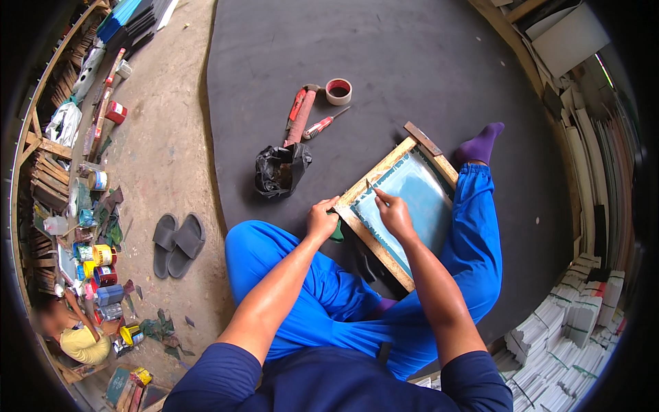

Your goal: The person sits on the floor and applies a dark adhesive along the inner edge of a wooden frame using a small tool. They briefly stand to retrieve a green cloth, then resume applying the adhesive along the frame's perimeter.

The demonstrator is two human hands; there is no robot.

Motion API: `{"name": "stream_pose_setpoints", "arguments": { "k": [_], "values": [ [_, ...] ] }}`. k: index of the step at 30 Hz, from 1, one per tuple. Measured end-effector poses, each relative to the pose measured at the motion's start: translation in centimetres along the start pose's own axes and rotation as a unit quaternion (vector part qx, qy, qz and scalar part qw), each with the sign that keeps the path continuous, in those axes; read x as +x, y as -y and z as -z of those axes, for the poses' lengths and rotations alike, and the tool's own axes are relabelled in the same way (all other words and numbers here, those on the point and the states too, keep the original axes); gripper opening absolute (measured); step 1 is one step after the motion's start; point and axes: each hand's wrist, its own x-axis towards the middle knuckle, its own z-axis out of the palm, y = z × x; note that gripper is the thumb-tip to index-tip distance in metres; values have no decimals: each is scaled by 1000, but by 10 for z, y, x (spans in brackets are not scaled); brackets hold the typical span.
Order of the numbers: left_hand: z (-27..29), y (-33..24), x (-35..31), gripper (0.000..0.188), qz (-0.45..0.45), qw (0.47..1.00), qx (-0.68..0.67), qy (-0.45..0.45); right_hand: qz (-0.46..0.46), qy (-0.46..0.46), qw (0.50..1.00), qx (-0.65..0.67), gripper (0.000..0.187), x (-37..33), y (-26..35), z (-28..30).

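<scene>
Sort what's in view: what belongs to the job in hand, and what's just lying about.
Seem to belong:
wooden frame, left hand at its corner
small pointed tool, in the right hand
perhaps the screwdriver and tape roll, both untouched

Probably just lying about:
grey sandals
white stacks
cans along the left side

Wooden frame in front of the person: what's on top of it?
The left hand holds the left corner of the frame; the right hand, with a small pointed tool, is over the blue panel. Whatever both hands cover can't be seen.
</scene>
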Motion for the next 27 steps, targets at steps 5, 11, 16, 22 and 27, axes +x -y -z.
{"name": "stream_pose_setpoints", "arguments": {
  "k": [5,11,16,22,27],
  "values": [
    [0,1,1,52,4,1000,-9,8,-65,42,984,161,37,4,-12,3],
    [-5,2,3,53,-22,1000,5,-3,259,-138,956,8,37,35,-72,-30],
    [3,6,0,53,5,1000,-21,11,-134,118,954,239,36,9,-17,9],
    [-1,1,3,54,-1,1000,-20,16,299,-169,937,-55,37,39,-87,-32],
    [0,9,2,54,-9,1000,-17,4,-169,158,893,386,37,16,-17,14]
  ]
}}
